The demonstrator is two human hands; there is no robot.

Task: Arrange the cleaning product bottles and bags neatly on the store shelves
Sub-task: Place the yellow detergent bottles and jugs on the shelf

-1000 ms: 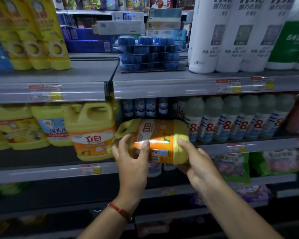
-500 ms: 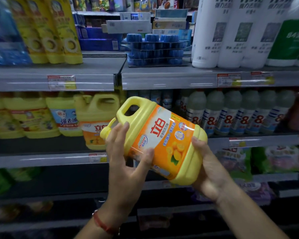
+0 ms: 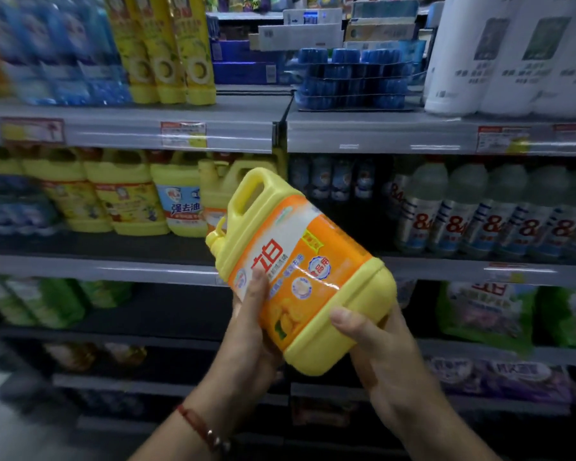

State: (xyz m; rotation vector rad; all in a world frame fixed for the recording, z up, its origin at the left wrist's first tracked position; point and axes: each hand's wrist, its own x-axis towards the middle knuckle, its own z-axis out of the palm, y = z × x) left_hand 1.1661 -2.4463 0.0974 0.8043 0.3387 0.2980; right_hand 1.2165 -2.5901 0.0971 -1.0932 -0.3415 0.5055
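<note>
Both hands are gripping a yellow detergent jug [image 3: 300, 271] in front of the shelves: left hand [image 3: 246, 331] pinching its label side, right hand [image 3: 376, 347] cupping its base. It is tilting, off the middle shelf [image 3: 113, 264], so shelving it upright beside the yellow bottles [image 3: 127, 194] is seemingly remaining.

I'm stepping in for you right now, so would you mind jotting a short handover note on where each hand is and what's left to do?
Left hand: grips the label side of the yellow jug, thumb on the front.
Right hand: cups the jug's bottom end, thumb over the edge.
Jug: off the shelf, held tilted in the air, handle and cap toward the upper left, in front of the middle shelf.
Done: other yellow jugs stand in a row on that shelf.
Left: set this jug upright, probably in the dark gap right of that row, label facing out.
</note>
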